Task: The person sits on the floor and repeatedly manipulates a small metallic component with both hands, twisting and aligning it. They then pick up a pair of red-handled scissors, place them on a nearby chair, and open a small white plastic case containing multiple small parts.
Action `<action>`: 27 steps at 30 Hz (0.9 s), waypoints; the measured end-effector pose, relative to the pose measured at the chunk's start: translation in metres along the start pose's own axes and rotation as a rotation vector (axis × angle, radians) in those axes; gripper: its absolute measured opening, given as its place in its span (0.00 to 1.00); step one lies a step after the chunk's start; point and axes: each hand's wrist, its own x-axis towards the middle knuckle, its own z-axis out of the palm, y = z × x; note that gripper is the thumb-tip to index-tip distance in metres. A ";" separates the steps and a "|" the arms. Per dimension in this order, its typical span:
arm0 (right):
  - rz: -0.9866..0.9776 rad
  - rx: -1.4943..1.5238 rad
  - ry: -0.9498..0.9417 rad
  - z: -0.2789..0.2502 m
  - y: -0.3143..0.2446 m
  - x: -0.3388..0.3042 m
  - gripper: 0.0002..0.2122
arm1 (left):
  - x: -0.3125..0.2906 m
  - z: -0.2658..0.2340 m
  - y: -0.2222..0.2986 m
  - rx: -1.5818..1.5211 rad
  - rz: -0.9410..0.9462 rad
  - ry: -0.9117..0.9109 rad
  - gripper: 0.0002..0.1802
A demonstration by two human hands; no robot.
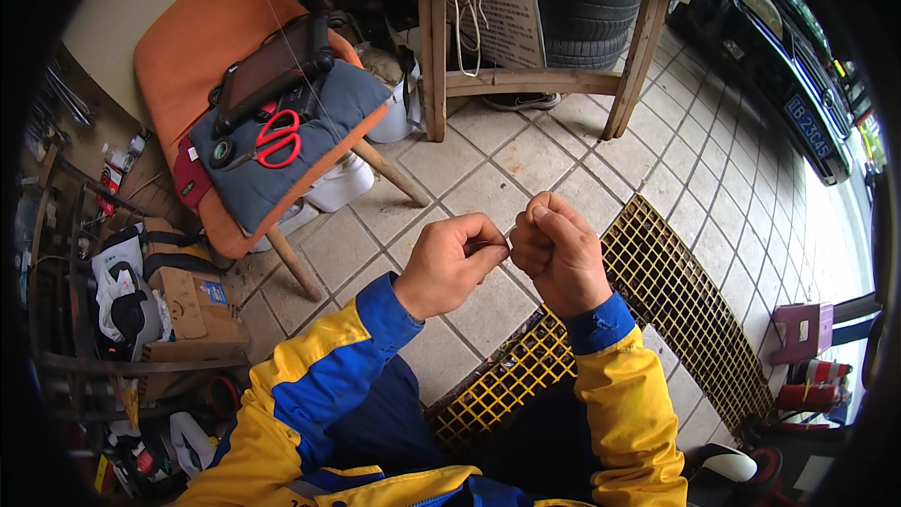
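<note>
The left hand (449,263) pinches what looks like a thin strand (484,244), right of the orange chair (178,52); the right hand (560,252) is curled tight, any contents hidden; steady, light pinching should serve best

A thin, strand-like item (486,244) is pinched between the thumb and fingers of the left hand (449,265), just beside the closed right hand (560,258). Fingers mostly cover it, hiding its full shape.
</note>
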 end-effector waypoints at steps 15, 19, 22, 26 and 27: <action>0.010 0.086 0.030 -0.008 0.007 0.006 0.06 | 0.005 0.000 -0.003 -0.266 -0.129 -0.064 0.04; 0.031 0.023 0.033 -0.007 0.009 0.006 0.05 | 0.005 0.000 -0.004 -0.182 -0.107 -0.006 0.02; 0.049 0.037 0.023 -0.004 0.012 0.005 0.06 | 0.005 0.003 -0.006 -0.032 -0.037 0.041 0.02; 0.056 0.021 -0.019 -0.001 0.014 0.004 0.06 | 0.003 0.003 -0.006 -0.026 -0.039 0.061 0.04; 0.062 0.026 -0.007 -0.001 0.013 0.004 0.07 | 0.003 0.003 -0.006 -0.022 -0.052 0.051 0.04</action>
